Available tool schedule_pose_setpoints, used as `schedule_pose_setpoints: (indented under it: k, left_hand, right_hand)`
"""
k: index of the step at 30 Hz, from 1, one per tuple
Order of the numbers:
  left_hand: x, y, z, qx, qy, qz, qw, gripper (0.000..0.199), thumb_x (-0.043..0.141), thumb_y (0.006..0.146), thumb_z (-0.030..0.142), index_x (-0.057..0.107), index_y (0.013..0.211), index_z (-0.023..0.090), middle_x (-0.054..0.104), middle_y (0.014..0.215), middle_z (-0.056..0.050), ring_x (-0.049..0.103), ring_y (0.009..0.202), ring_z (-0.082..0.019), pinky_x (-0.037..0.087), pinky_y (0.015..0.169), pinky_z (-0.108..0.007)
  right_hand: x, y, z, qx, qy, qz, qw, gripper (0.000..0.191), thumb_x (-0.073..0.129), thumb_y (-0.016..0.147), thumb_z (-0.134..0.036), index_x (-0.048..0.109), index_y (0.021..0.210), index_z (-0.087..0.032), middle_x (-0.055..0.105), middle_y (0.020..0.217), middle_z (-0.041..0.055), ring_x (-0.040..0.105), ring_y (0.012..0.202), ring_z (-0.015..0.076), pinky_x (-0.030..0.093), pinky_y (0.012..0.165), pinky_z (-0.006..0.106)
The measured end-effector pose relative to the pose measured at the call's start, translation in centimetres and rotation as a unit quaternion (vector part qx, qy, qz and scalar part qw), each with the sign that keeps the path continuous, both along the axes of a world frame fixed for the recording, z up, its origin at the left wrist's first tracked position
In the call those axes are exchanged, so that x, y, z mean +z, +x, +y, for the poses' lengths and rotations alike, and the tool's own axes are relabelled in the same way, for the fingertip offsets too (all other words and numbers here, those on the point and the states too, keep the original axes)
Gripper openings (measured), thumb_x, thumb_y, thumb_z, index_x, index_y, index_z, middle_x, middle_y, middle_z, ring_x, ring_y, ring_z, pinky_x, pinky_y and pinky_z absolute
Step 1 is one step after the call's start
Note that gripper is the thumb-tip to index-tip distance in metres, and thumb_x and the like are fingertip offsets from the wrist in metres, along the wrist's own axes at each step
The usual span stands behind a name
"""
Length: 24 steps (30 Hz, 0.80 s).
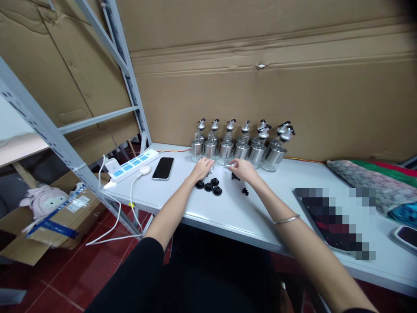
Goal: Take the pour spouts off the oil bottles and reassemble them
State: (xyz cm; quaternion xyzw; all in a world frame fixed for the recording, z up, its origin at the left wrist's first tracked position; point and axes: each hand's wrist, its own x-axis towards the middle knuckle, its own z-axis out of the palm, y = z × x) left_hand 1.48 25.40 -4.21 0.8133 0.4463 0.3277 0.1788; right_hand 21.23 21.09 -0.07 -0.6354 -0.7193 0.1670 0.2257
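My left hand (202, 168) is low over the white table, fingers bent and closed. Small silvery bits (210, 172) show beside its fingertips; what it grips is partly hidden. Across from it, my right hand (245, 169) pinches a small, pale silvery piece (230, 165). Several round black stoppers (209, 186) lie in front of my left hand. Small black parts (245, 191) are on the table below my right hand, with more just under its fingers. Behind both hands stand glass bottles with metal sleeves (226, 149), and silver pourer tops with black levers (230, 125) rise among them.
At the left are a phone (163, 168), a power strip (135, 165) and a white charging cable (132, 204). A pixelated dark object (329, 221) and patterned bags (365, 182) lie right. Cardboard (260, 95) backs the table (208, 213); a metal shelf post (130, 78) stands left.
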Motion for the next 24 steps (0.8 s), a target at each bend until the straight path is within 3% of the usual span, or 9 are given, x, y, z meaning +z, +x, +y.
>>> schedule_pose_setpoints:
  k: [5, 11, 16, 20, 24]
  left_hand:
    - [0.1, 0.0, 0.1, -0.004, 0.003, -0.006, 1.000, 0.030, 0.047, 0.093, 0.039, 0.059, 0.104, 0.013, 0.060, 0.109, -0.008, 0.055, 0.107, -0.021, 0.041, 0.097, -0.045]
    - [0.5, -0.5, 0.0, -0.024, 0.011, -0.021, 0.999, 0.033, 0.043, 0.095, 0.039, 0.057, 0.111, 0.014, 0.061, 0.112, -0.008, 0.056, 0.108, -0.020, 0.041, 0.097, -0.041]
    - [0.7, -1.0, -0.3, -0.033, 0.011, -0.013, 0.999, 0.034, 0.038, 0.096, 0.038, 0.060, 0.113, 0.019, 0.061, 0.120, -0.005, 0.053, 0.113, -0.018, 0.038, 0.101, -0.034]
    - [0.6, -0.8, -0.2, -0.039, 0.007, 0.011, 0.999, 0.028, 0.049, 0.092, 0.037, 0.063, 0.100, 0.015, 0.064, 0.110, -0.006, 0.055, 0.108, -0.019, 0.039, 0.099, -0.041]
    - [0.4, -0.4, -0.2, 0.006, 0.000, 0.024, 1.000, 0.028, 0.049, 0.092, 0.037, 0.061, 0.102, 0.013, 0.061, 0.110, -0.008, 0.053, 0.110, -0.022, 0.039, 0.098, -0.046]
  right_hand:
    - [-0.9, -0.2, 1.4, -0.061, 0.046, -0.030, 0.997, 0.027, 0.055, 0.090, -0.032, 0.058, 0.113, -0.017, 0.057, 0.122, 0.0088, 0.056, 0.107, 0.0219, 0.047, 0.091, 0.045]
    - [-1.9, -3.5, 1.2, -0.015, 0.065, 0.000, 0.998, 0.023, 0.055, 0.090, -0.031, 0.060, 0.109, -0.019, 0.058, 0.121, 0.0083, 0.055, 0.108, 0.0217, 0.046, 0.092, 0.046]
    - [-2.5, -4.9, 0.8, 0.019, 0.061, 0.081, 0.995, 0.026, 0.054, 0.091, -0.032, 0.059, 0.112, -0.018, 0.057, 0.122, 0.0085, 0.055, 0.109, 0.0216, 0.045, 0.093, 0.045]
    - [-2.7, -5.5, 0.8, 0.023, 0.056, 0.177, 0.982, 0.032, 0.055, 0.090, -0.032, 0.056, 0.118, -0.017, 0.056, 0.123, 0.0091, 0.056, 0.108, 0.0225, 0.048, 0.090, 0.046]
    - [-2.8, -6.5, 0.6, 0.042, 0.037, 0.262, 0.963, 0.032, 0.054, 0.091, -0.033, 0.056, 0.118, -0.016, 0.058, 0.120, 0.0089, 0.059, 0.103, 0.0210, 0.050, 0.087, 0.043]
